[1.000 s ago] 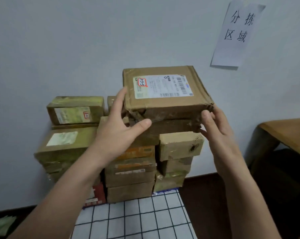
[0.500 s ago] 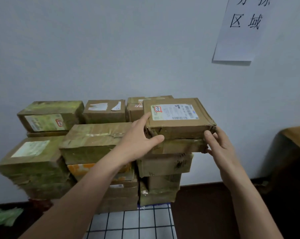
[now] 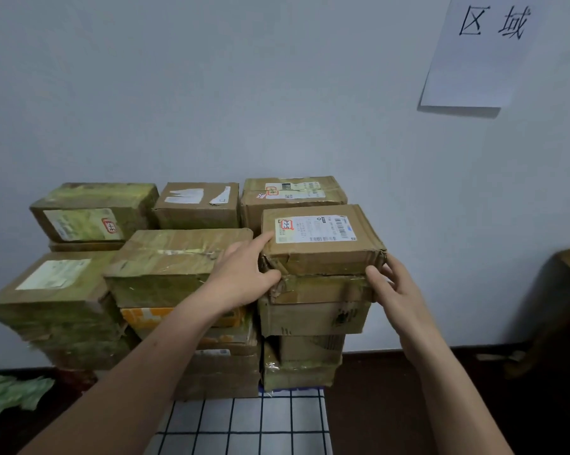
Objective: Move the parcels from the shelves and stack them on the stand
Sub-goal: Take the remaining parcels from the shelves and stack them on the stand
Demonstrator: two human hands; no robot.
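Head view: our left hand (image 3: 244,274) and right hand (image 3: 395,290) pinch the labelled parcel (image 3: 323,247) by its front corners atop the right column of the stack (image 3: 165,267), probably to square it flush.

The left grip (image 3: 244,274) and right grip (image 3: 395,287) hold the labelled cardboard parcel (image 3: 323,247) by its front corners atop the right-hand parcel stack (image 3: 313,318).

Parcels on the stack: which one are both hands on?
The flat brown parcel topping the right front column, white barcode label facing up. The left hand and right hand grip its front corners.
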